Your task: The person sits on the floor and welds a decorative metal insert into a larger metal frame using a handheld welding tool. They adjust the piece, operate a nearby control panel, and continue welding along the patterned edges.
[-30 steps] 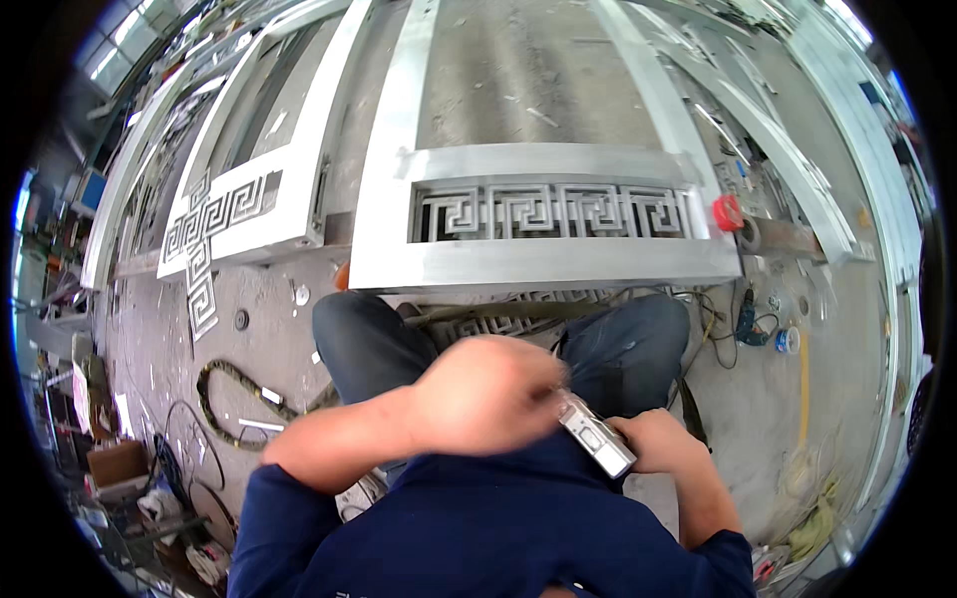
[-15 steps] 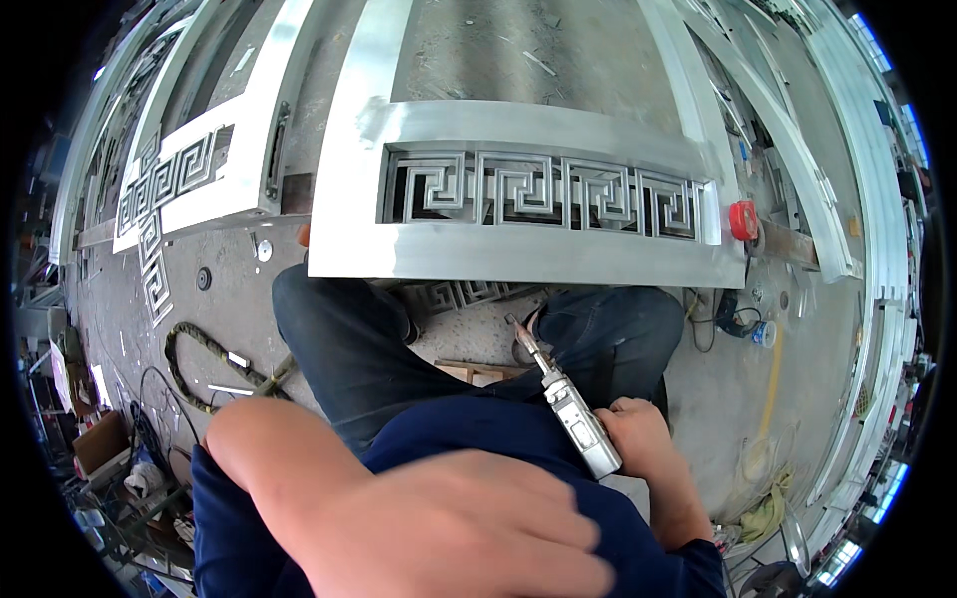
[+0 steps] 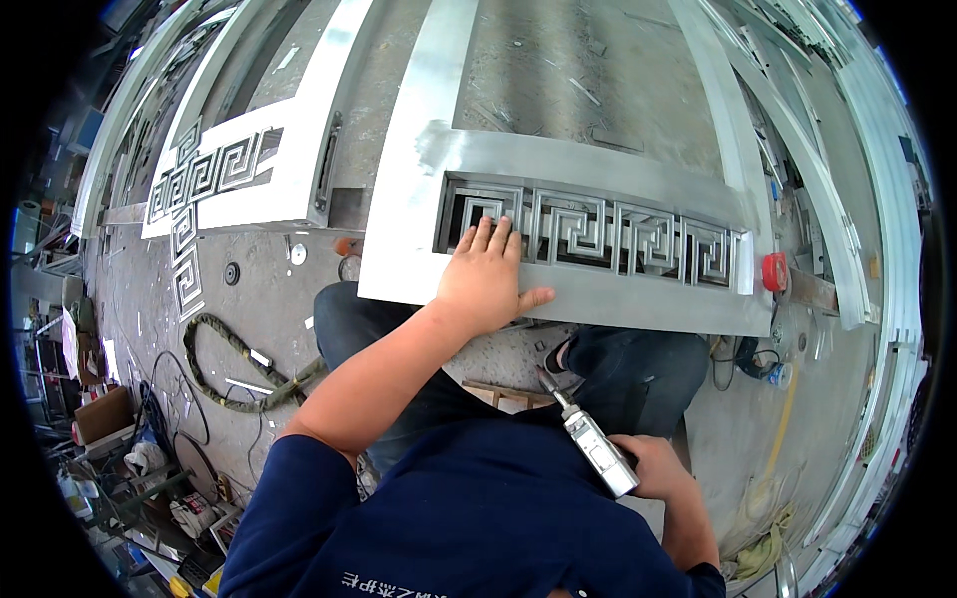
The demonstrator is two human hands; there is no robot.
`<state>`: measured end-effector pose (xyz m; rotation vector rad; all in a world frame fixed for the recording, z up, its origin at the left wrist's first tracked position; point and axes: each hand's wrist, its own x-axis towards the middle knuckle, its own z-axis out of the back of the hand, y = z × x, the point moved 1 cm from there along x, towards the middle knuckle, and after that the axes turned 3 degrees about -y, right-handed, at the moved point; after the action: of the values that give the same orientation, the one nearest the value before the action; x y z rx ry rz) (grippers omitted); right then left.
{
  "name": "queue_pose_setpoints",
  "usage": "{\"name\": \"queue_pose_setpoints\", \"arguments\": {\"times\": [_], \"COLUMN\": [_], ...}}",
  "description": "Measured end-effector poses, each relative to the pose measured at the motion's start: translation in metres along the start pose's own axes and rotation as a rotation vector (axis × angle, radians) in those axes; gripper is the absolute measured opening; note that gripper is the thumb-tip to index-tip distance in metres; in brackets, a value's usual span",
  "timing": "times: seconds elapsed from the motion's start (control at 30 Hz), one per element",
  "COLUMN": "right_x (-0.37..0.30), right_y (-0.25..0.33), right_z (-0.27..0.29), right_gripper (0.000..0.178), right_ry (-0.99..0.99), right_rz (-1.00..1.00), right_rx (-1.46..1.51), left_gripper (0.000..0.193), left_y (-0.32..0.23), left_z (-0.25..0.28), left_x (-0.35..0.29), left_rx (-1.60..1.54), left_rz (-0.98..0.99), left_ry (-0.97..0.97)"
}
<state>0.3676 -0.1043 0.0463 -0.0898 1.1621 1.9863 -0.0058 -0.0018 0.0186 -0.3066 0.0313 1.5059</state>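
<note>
My left hand [image 3: 485, 279] lies on the lower rail of a silver metal frame [image 3: 608, 294], with its fingers reaching over the left end of a Greek-key panel [image 3: 583, 231] set in the frame. The fingers are stretched out and the thumb points right. Down by my right hip, my right hand [image 3: 655, 466] is curled at a silver welding gun [image 3: 600, 453]; its grip is mostly hidden by the body of the gun. The gun's narrow copper-coloured nozzle points forward and left, between my knees. The near edge of the frame lies above my thighs.
A red round tool [image 3: 774, 272] sits at the frame's right edge. Further left stands another frame [image 3: 289, 189] with loose key-pattern pieces [image 3: 185, 261] on it and hanging over its edge. A thick sleeved hose [image 3: 204, 374] curls on the floor; long metal bars line the right.
My left hand has moved forward from before my chest onto the frame and panel. The view has shifted, so the frames sit further right. My right hand stays at the welding gun.
</note>
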Motion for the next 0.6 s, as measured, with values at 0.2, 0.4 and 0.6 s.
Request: {"name": "queue_pose_setpoints", "arguments": {"times": [0.2,0.4,0.6], "right_x": [0.004,0.006,0.014], "right_y": [-0.004,-0.005,0.003], "right_z": [-0.001,0.002,0.011], "right_gripper": [0.059,0.057,0.058], "right_ry": [-0.003,0.02,0.089], "right_rz": [-0.042,-0.063,-0.154], "right_rx": [0.021,0.083,0.112], "left_gripper": [0.105,0.103,0.097], "left_y": [0.001,0.004,0.007], "left_z": [0.001,0.002,-0.005], "left_x": [0.0,0.002,-0.015], "left_rx": [0.002,-0.056,0.011], "left_rz": [0.001,0.002,0.061], "left_ry": [0.031,0.028,-0.124]}}
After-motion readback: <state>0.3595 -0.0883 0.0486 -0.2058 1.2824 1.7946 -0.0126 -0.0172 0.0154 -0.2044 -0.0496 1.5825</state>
